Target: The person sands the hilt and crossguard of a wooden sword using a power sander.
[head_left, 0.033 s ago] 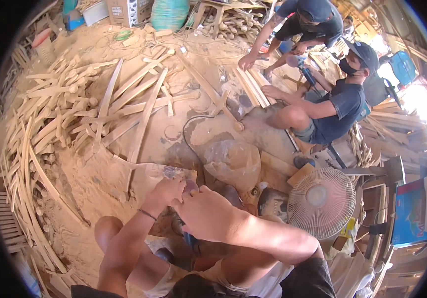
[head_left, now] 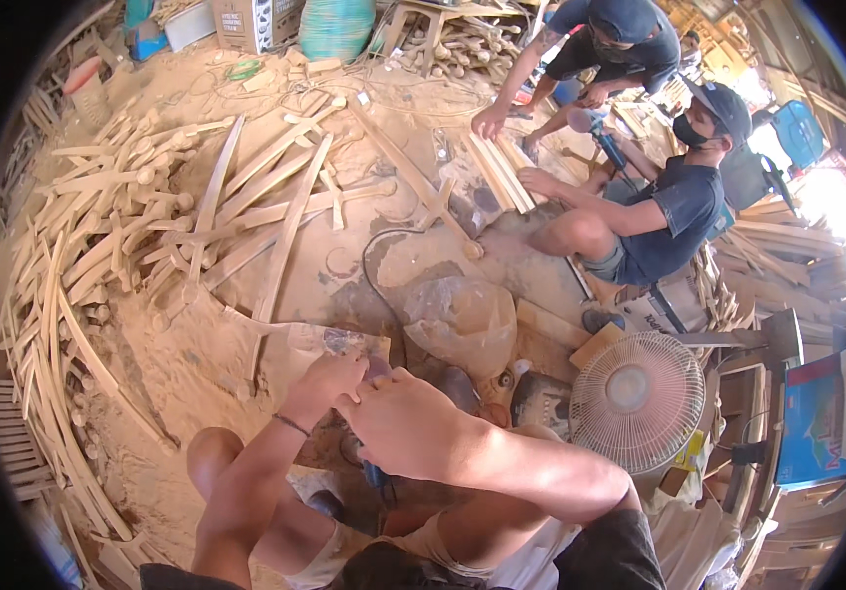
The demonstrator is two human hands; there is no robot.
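- Nothing has shifted since the earlier picture: your hands and the piece sit as they did, so the work is at the same stage.
- Your left hand [head_left: 330,382] curls shut on a pale flat wooden piece [head_left: 330,341], low on the sawdust floor [head_left: 177,393] in front of your knees.
- Your right hand [head_left: 405,425] presses against the left with fingers folded. I cannot tell what it grips.
- The piece's long axis seems to run from your hands up and left, with the far end pointing away.

White fan [head_left: 636,398], curved wooden strips [head_left: 148,236]
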